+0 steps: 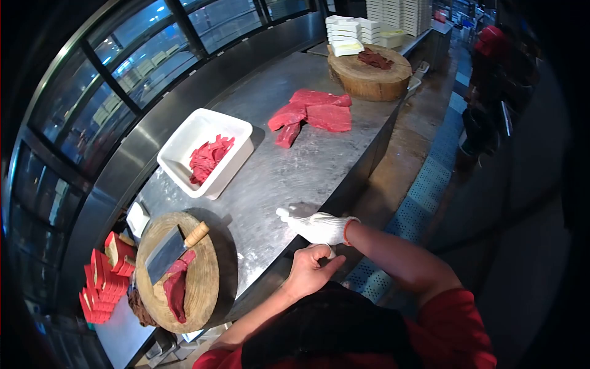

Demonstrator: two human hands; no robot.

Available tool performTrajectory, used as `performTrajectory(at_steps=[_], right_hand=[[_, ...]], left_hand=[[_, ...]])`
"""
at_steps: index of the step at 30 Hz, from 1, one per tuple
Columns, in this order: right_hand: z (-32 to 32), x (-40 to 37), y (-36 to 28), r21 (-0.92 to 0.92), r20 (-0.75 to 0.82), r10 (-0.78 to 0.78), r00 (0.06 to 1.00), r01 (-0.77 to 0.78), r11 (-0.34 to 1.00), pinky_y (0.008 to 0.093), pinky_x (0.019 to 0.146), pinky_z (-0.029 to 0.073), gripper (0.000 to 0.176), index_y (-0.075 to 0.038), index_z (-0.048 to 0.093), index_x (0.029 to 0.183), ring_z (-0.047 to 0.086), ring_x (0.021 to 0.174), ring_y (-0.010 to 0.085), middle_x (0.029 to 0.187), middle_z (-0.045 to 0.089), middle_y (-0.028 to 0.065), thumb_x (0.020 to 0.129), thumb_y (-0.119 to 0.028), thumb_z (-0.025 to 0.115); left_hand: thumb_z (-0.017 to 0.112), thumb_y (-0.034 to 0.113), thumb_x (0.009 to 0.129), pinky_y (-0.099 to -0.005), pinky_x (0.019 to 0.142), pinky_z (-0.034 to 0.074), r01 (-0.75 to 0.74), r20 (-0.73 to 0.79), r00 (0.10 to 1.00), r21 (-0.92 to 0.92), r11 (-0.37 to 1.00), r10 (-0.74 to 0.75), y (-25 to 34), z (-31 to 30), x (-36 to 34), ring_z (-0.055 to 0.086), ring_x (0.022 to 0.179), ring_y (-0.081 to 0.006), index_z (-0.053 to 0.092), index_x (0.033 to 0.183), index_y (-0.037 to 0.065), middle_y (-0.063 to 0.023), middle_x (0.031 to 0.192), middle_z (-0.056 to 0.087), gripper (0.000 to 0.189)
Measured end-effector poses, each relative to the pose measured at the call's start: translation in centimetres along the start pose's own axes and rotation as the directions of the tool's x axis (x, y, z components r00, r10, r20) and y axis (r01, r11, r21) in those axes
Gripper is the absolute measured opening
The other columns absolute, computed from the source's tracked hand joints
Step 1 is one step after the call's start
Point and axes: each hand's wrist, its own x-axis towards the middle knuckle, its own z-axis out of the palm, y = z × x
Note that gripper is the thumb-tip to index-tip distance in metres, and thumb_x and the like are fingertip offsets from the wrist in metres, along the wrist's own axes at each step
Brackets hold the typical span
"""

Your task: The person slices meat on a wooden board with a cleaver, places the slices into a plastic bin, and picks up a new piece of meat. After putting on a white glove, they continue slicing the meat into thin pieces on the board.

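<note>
A white glove with an orange cuff covers my right hand (319,229), held over the table's front edge with its fingers stretched to the left. Just below it is my bare left hand (312,269), fingers curled and thumb out, close to the glove. A small white bit shows at its fingers; what it is cannot be made out. On the round wooden board (206,289) at the lower left rest a cleaver (165,255) with a wooden handle and a dark red piece of meat (176,295). Left of centre, a white tub (236,163) holds red meat strips (211,158).
Large red meat pieces (329,115) lie farther back on the metal table (270,178). Behind them stands another round wooden block (369,83) with dark meat, beside stacked white trays (347,31). Red-and-tan bundles (107,277) sit at far left. A person (491,74) is at the upper right.
</note>
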Motion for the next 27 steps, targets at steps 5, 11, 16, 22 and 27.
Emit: performTrajectory(at_steps=[5, 11, 16, 22, 27], right_hand=[[-1.1, 5.4, -2.8, 0.518, -0.161, 0.528, 0.834, -0.384, 0.764, 0.0382, 0.121, 0.008, 0.062, -0.015, 0.023, 0.155, 0.016, 0.15, 0.0223, 0.164, 0.014, 0.0097, 0.103, -0.047, 0.032], [-1.4, 9.4, -2.5, 0.955, -0.152, 0.623, 0.767, -0.05, 0.294, 0.0378, 0.106, 0.041, 0.076, 0.006, 0.048, 0.135, 0.052, 0.125, 0.0274, 0.136, 0.053, 0.0207, 0.099, -0.06, 0.037], [-3.0, 9.6, -3.6, 0.741, -0.402, 0.08, 0.912, 0.375, -0.557, 0.0521, 0.112, 0.034, 0.07, 0.0, 0.032, 0.147, 0.04, 0.136, 0.0399, 0.146, 0.04, 0.0254, 0.101, -0.052, 0.035], [-3.9, 13.6, -8.4, 0.767, -0.556, -0.048, 0.83, 0.49, -0.415, 0.0632, 0.112, 0.027, 0.07, -0.003, 0.025, 0.152, 0.034, 0.139, 0.0405, 0.152, 0.033, 0.0218, 0.102, -0.051, 0.031], [-0.4, 20.9, -8.6, 0.843, -0.43, 0.023, 0.903, 0.392, 0.368, 0.0466, 0.095, 0.051, 0.048, 0.005, 0.05, 0.135, 0.062, 0.112, 0.034, 0.123, 0.061, 0.0193, 0.104, -0.031, 0.041]], left_hand=[[0.079, 0.009, 0.081, -0.0285, 0.053, 0.037, 0.016, -0.204, 0.979, 0.066, 0.998, -0.002, 0.8, -1.1, 0.9, 0.047, 0.058, -0.0103, 0.057, 0.068, 0.001, -0.0039, 0.064, 0.053, 0.026], [0.076, 0.008, 0.082, -0.0367, 0.062, 0.043, -0.197, -0.092, 0.968, 0.292, 0.936, 0.233, 2.4, -2.0, 1.1, 0.051, 0.062, -0.0288, 0.052, 0.066, 0.001, -0.0107, 0.065, 0.053, 0.03], [0.062, 0.015, 0.097, -0.0243, 0.054, 0.042, 0.117, -0.145, 0.976, -0.275, 0.954, -0.162, -2.5, -3.2, -1.8, 0.049, 0.06, -0.0052, 0.056, 0.079, 0.006, 0.0025, 0.074, 0.057, 0.021], [0.061, 0.018, 0.098, -0.0205, 0.055, 0.045, 0.256, 0.113, 0.96, -0.723, 0.641, -0.255, 0.6, -6.8, -2.9, 0.052, 0.062, -0.0043, 0.058, 0.1, 0.008, 0.0022, 0.087, 0.056, 0.01], [0.073, 0.009, 0.087, -0.0239, 0.062, 0.048, 0.049, -0.26, 0.951, -0.416, 0.908, -0.17, -0.4, -11.1, -5.5, 0.058, 0.084, -0.0114, 0.06, 0.112, 0.001, -0.0043, 0.106, 0.056, 0.029]])
